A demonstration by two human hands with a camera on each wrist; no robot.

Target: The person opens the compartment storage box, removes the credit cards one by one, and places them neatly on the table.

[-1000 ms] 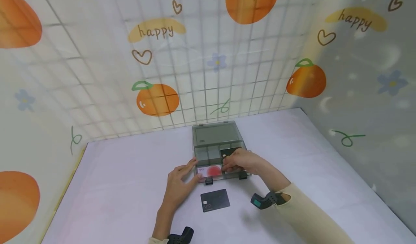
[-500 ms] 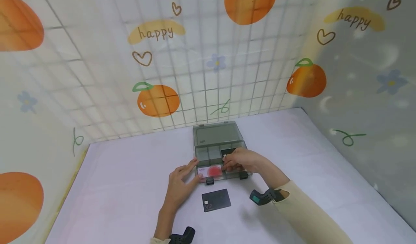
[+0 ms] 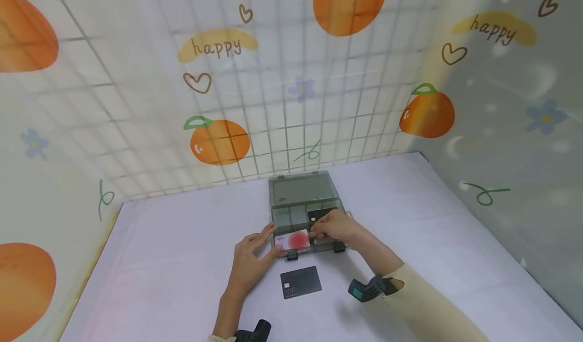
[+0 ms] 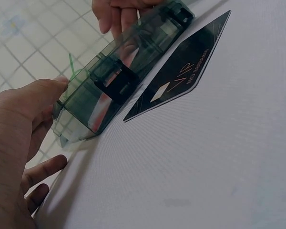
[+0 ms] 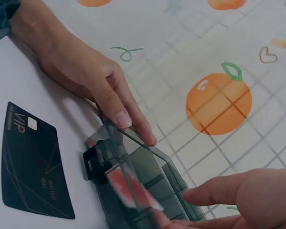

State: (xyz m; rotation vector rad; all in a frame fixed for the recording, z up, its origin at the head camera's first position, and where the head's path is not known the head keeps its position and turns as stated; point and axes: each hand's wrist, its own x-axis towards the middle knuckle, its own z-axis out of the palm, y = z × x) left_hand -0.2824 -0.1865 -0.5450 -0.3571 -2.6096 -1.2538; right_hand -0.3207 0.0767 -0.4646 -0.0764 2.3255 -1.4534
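A translucent grey-green divided case (image 3: 291, 225) lies with its lid (image 3: 302, 187) laid back. In its front left compartment is a white card with a red circle (image 3: 291, 240); its right edge looks raised. My right hand (image 3: 339, 227) is over the case, a fingertip touching that edge; in the right wrist view the thumb (image 5: 214, 191) stands apart from the card. My left hand (image 3: 249, 258) steadies the case's left side, thumb on the front corner, index finger stretched along the side. A black card (image 3: 321, 214) sits in the back right compartment, partly hidden by my right hand.
A black VIP card (image 3: 301, 282) lies flat on the white table (image 3: 173, 266), just in front of the case. Two black latches (image 3: 292, 255) stick out from the case's front. Patterned sheets (image 3: 150, 104) enclose the back and sides of the table.
The red-circle card's right edge has come up slightly at my right fingertips, and the card sits more tilted. My left hand stays in place on the case.
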